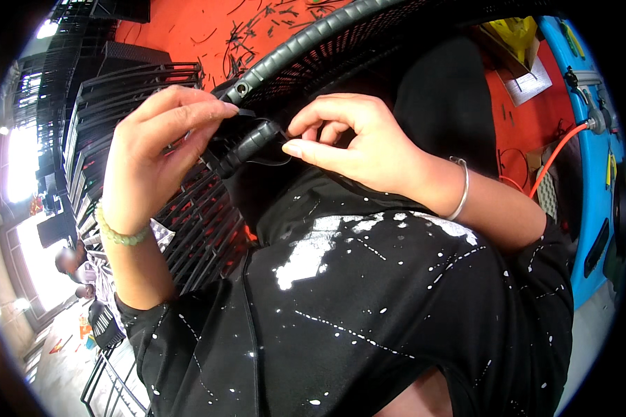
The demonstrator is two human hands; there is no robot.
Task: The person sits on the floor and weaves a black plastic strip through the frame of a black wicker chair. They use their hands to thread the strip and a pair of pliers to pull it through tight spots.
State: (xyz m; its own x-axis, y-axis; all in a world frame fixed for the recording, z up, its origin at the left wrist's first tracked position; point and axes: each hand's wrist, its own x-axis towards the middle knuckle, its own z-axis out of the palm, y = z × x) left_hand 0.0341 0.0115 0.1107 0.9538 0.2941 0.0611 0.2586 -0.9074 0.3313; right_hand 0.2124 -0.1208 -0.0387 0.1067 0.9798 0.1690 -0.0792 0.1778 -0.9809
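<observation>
A black frame lies across my lap, its curved rail [306, 45] wrapped in flat black strip, with a dark woven mesh beside it. Near the rail's end, a small round hole shows. My left hand [156, 135] is closed in a pinch at that end, thumb and fingertips against a dark piece. Between my hands sits a short wrapped section [254, 142] of the same black strip. My right hand [362, 135] pinches at a thin black strip [283, 132] beside this section, with its other fingers curled. How the pieces join under my left fingers is hidden.
Stacked black metal frames [94, 115] stand at the left. Black strip scraps [257, 31] litter the red floor ahead. To the right, an orange hose [556, 156] runs to a blue table [588, 229]; a yellow bag [515, 35] lies beyond. People [80, 267] appear far left.
</observation>
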